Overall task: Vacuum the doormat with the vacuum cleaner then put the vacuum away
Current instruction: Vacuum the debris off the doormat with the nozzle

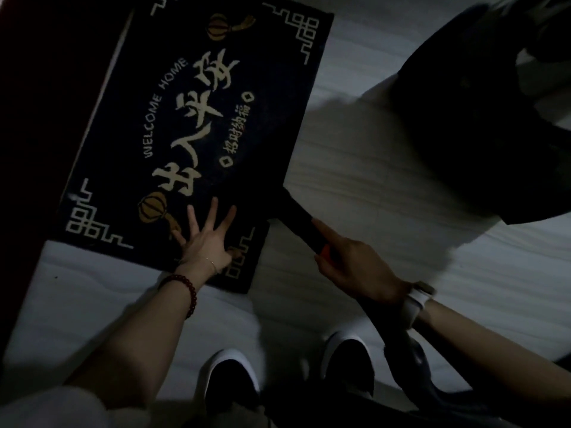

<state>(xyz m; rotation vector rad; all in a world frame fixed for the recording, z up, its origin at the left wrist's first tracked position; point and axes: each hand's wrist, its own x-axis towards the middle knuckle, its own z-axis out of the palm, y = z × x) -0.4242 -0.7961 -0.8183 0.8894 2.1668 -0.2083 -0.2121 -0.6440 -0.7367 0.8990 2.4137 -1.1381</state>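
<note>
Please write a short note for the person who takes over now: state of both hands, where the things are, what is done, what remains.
Left hand: fingers spread, pressing flat on the doormat near its corner.
Right hand: grips the vacuum cleaner, whose dark nozzle reaches onto the mat's edge.
Doormat lies flat on the pale floor.
Done: vacuum is at the mat.
Left: finish vacuuming the mat, then put the vacuum away.

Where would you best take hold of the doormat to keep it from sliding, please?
Press flat on the doormat's near corner, from above, as the left hand does with spread fingers; it lies flat, offering nothing to wrap around.
</note>
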